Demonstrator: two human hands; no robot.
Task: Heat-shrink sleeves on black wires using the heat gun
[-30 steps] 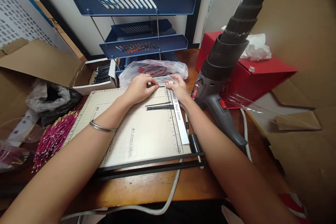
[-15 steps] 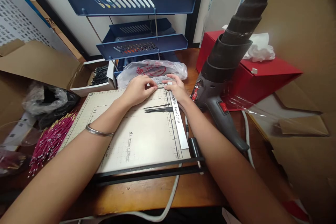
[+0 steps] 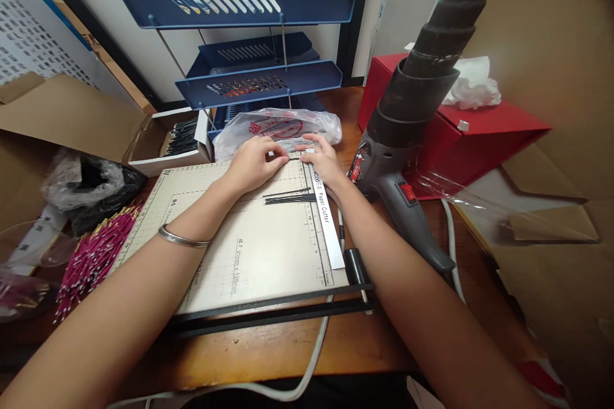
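Observation:
My left hand (image 3: 254, 165) is pinched at the far edge of the paper cutter board (image 3: 268, 249), its fingertips closed on a short thin black strand (image 3: 293, 158). Close beside it, my right hand (image 3: 325, 161) rests over the far end of the white paper cutter guide strip (image 3: 326, 223). Its thumb and a finger meet the strand's other end, with the index finger reaching out above. Nearer me, several thin black strands (image 3: 290, 199) lie across the board, their right ends reaching the guide strip. The cutter's black handle (image 3: 355, 267) is at the board's near right corner.
A grey heat gun (image 3: 398, 160) stands nozzle-up at right before a red box (image 3: 499, 147). Behind the board are a clear plastic bag (image 3: 240, 137) and blue tray rack (image 3: 259, 82). Magenta wires (image 3: 96, 255) and a white box of black strands (image 3: 153, 163) lie left.
Both hands stay in almost the same place at the board's far edge. The whole view has shifted very slightly; nothing else visibly changes.

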